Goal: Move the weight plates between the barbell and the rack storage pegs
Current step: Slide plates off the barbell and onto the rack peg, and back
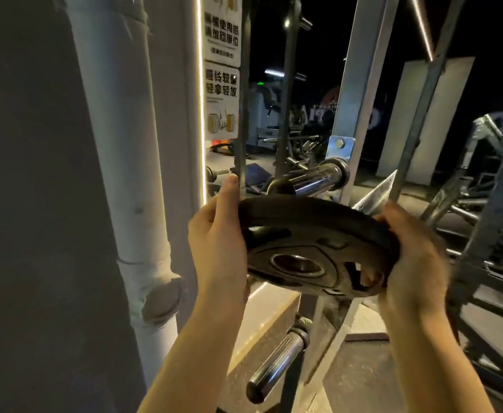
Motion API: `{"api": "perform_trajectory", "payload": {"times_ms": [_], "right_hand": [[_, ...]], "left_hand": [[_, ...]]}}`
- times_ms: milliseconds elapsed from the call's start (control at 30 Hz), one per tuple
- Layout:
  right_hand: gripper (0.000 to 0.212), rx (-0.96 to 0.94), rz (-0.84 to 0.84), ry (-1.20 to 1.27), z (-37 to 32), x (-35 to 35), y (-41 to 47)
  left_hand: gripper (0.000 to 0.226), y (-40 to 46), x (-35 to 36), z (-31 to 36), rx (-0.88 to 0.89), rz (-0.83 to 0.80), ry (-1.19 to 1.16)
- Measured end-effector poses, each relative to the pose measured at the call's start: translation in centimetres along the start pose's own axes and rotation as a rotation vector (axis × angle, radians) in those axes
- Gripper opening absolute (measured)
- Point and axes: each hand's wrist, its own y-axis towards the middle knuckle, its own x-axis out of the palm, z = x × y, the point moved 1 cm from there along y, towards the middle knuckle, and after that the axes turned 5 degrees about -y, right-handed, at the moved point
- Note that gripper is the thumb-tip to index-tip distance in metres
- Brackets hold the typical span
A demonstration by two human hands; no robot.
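A black weight plate [312, 234] hangs in the air at centre frame, tilted with its round centre hole facing me and downward. My left hand [217, 234] grips its left rim, thumb up along the edge. My right hand [408, 251] grips the right rim, with fingers showing through a cut-out in the plate. Just above and behind the plate a chrome sleeve [312, 178] sticks out from the grey rack upright [354, 93]. A second chrome peg [277, 365] juts toward me low on the rack, bare.
A thick white pipe [131, 174] runs down the wall at left, beside a lit strip and warning signs [221, 70]. Dark steel frames [482, 234] and other gym machines stand to the right and behind.
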Motion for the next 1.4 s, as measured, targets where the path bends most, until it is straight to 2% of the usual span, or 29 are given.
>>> {"api": "perform_trajectory", "payload": {"times_ms": [133,267,433,500,600,667,733,833,933,1000,1067,1167,1333,1400], "right_hand": [[0.037,-0.015,-0.050,-0.041,-1.5,1.3,2.8],[0.038,-0.044,-0.101,-0.026,-2.4,2.3,5.0],[0.038,-0.035,-0.118,-0.082,-2.4,3.6,7.9],[0.039,-0.038,-0.118,-0.125,-2.0,4.2,8.5],[0.050,-0.129,-0.137,-0.231,-0.6,5.4,9.0],[0.064,-0.174,-0.113,-0.253,0.2,5.9,9.2],[0.069,-0.205,-0.099,-0.283,0.4,6.0,9.7],[0.068,-0.202,-0.136,-0.306,0.3,6.0,10.4],[0.063,-0.208,-0.149,-0.304,0.1,5.9,10.5],[0.059,-0.219,-0.162,-0.299,0.0,6.0,10.4],[0.066,-0.233,-0.169,-0.310,0.1,6.0,10.6],[0.077,-0.246,-0.186,-0.339,0.0,6.1,11.0],[0.089,-0.310,-0.250,-0.390,-0.7,6.4,11.7],[0.091,-0.324,-0.269,-0.406,-0.8,6.5,12.1]], "left_hand": [[0.050,2.3,1.1,0.6,0.043,-0.034,0.011],[0.042,4.1,1.7,0.7,0.098,-0.044,-0.007],[0.052,6.1,2.3,0.2,0.117,-0.108,0.042],[0.055,6.8,2.3,-0.5,0.073,-0.124,0.072],[0.066,8.1,1.6,-1.9,0.027,-0.086,0.081],[0.071,9.0,1.3,-2.5,0.052,-0.079,0.075],[0.074,9.3,1.4,-2.9,0.066,-0.075,0.074],[0.064,9.3,1.1,-3.6,0.087,-0.056,0.081],[0.070,9.3,0.8,-4.0,0.134,-0.079,0.064],[0.064,9.2,0.7,-4.1,0.150,-0.084,0.069],[0.062,9.0,0.6,-4.3,0.180,-0.090,0.062],[0.070,8.3,0.2,-4.8,0.218,-0.089,0.067],[0.046,8.2,-0.5,-5.2,0.321,-0.088,0.153],[0.035,8.7,-0.7,-5.6,0.413,-0.063,0.206]]}}
